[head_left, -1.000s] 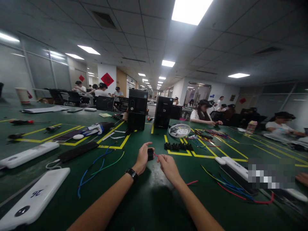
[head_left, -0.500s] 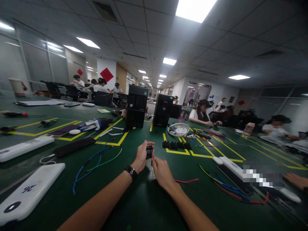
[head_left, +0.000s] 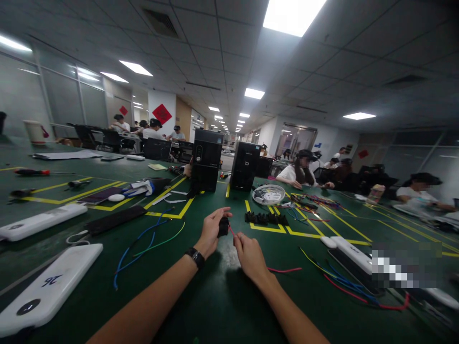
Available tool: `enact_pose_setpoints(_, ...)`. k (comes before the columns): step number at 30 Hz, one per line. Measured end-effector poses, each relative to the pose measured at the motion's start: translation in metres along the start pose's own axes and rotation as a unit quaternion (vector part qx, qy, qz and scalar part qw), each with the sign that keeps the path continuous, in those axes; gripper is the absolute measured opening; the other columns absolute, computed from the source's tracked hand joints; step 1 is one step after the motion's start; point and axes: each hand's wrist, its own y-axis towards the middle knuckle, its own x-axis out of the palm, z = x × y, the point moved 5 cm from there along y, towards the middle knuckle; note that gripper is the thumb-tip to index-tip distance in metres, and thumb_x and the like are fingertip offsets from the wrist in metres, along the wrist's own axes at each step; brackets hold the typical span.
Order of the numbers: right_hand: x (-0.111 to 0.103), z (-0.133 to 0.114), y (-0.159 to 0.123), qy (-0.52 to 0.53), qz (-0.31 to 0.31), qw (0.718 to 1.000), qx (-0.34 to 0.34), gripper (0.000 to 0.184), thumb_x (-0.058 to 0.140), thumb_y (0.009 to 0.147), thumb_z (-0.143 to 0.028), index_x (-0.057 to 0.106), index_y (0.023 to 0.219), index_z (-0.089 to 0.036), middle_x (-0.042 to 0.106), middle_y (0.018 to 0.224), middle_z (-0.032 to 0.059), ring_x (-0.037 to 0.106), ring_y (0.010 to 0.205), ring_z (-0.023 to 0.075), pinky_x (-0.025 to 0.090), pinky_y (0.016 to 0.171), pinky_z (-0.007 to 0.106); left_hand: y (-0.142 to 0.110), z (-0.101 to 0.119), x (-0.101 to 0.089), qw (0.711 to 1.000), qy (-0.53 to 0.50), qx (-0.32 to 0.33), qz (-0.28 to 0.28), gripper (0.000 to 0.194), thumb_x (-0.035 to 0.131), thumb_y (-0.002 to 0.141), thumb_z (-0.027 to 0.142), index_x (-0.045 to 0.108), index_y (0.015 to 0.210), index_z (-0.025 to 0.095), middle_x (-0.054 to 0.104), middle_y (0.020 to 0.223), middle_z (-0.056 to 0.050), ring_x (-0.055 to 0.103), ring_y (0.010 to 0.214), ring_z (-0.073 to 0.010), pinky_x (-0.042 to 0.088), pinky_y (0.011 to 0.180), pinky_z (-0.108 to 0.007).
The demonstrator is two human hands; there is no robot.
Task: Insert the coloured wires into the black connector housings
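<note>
My left hand (head_left: pixel 211 232), with a dark watch on its wrist, is closed around a small black block (head_left: pixel 224 227), which looks like a terminal block. Out of the block's right side comes a red wire (head_left: pixel 231 231). My right hand (head_left: pixel 249 254) pinches this wire a short way from the block. The wire's free end (head_left: pixel 285 271) shows beyond my right hand. Behind my hands a row of similar black blocks (head_left: pixel 266 219) stands on the table. Blue wires (head_left: pixel 133 242) and a green wire (head_left: pixel 162 244) lie left of my left hand.
Two black computer towers (head_left: pixel 207 160) stand ahead, with a white basket (head_left: pixel 268 194) to their right. More loose wires (head_left: pixel 353 285) and white devices (head_left: pixel 349 251) lie at right. Another white device (head_left: pixel 50 289) and a red-black screwdriver (head_left: pixel 34 172) are at left. People sit beyond.
My right hand has drawn back slightly to the right from the black block, so more red wire shows between the hands. The block has turned a little in my left hand.
</note>
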Motion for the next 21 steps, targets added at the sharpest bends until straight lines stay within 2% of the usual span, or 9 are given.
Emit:
enact_pose_setpoints(3, 0.004, -0.006, -0.002, 0.016, -0.011, 1.0, -0.02, 0.031, 0.034, 0.097, -0.026, 0.06, 0.081, -0.02, 0.066, 0.069, 0.0017, 0.061, 0.066, 0.0136, 0.03, 0.06, 0.022, -0.001, 0.004, 0.0, 1.0, 0.017, 0.021, 0.005, 0.041, 0.06, 0.077, 0.043, 0.062, 0.108, 0.018, 0.066, 0.089, -0.005, 0.057, 0.057, -0.0098, 0.045, 0.049, -0.021)
enact_pose_setpoints(9, 0.01, -0.011, -0.005, 0.015, -0.043, 0.998, -0.033, 0.029, 0.033, 0.097, -0.025, 0.058, 0.083, -0.02, 0.066, 0.069, 0.0015, 0.061, 0.065, 0.0136, 0.029, 0.059, 0.023, -0.009, 0.024, 0.008, 0.983, 0.148, 0.106, -0.015, 0.028, 0.057, 0.08, 0.038, 0.069, 0.091, 0.015, 0.069, 0.076, -0.006, 0.058, 0.066, -0.0126, 0.044, 0.059, -0.021)
enact_pose_setpoints(15, 0.005, -0.007, -0.004, -0.017, -0.027, 0.999, -0.035, 0.027, 0.034, 0.097, -0.026, 0.058, 0.087, -0.02, 0.067, 0.071, 0.0023, 0.063, 0.067, 0.0145, 0.029, 0.058, 0.022, -0.02, 0.037, 0.016, 0.967, 0.204, 0.152, -0.003, 0.022, 0.06, 0.08, 0.033, 0.07, 0.087, 0.016, 0.07, 0.08, -0.007, 0.061, 0.071, -0.0166, 0.046, 0.063, -0.026)
enact_pose_setpoints(17, 0.003, -0.006, -0.004, -0.026, -0.008, 0.999, -0.041, 0.026, 0.035, 0.096, -0.026, 0.059, 0.088, -0.02, 0.067, 0.071, 0.0024, 0.063, 0.066, 0.0146, 0.029, 0.058, 0.022, -0.028, 0.045, 0.023, 0.945, 0.248, 0.211, -0.015, 0.016, 0.061, 0.079, 0.03, 0.069, 0.082, 0.017, 0.069, 0.078, -0.007, 0.061, 0.071, -0.0172, 0.047, 0.065, -0.028)
enact_pose_setpoints(18, 0.002, -0.006, -0.003, -0.029, 0.005, 0.999, -0.045, 0.026, 0.036, 0.096, -0.026, 0.06, 0.088, -0.019, 0.066, 0.07, 0.0027, 0.062, 0.064, 0.0148, 0.029, 0.057, 0.023, -0.034, 0.05, 0.028, 0.926, 0.274, 0.259, -0.033, 0.012, 0.062, 0.078, 0.028, 0.068, 0.079, 0.017, 0.068, 0.077, -0.006, 0.061, 0.073, -0.0174, 0.047, 0.068, -0.029)
enact_pose_setpoints(21, -0.001, -0.004, -0.004, -0.014, 0.053, 0.996, -0.064, 0.028, 0.037, 0.093, -0.02, 0.061, 0.08, -0.016, 0.066, 0.069, 0.0051, 0.06, 0.062, 0.0154, 0.031, 0.057, 0.023, -0.057, 0.063, 0.046, 0.834, 0.333, 0.423, -0.12, 0.007, 0.067, 0.075, 0.019, 0.061, 0.072, 0.018, 0.066, 0.078, -0.003, 0.059, 0.076, -0.0165, 0.046, 0.079, -0.035)
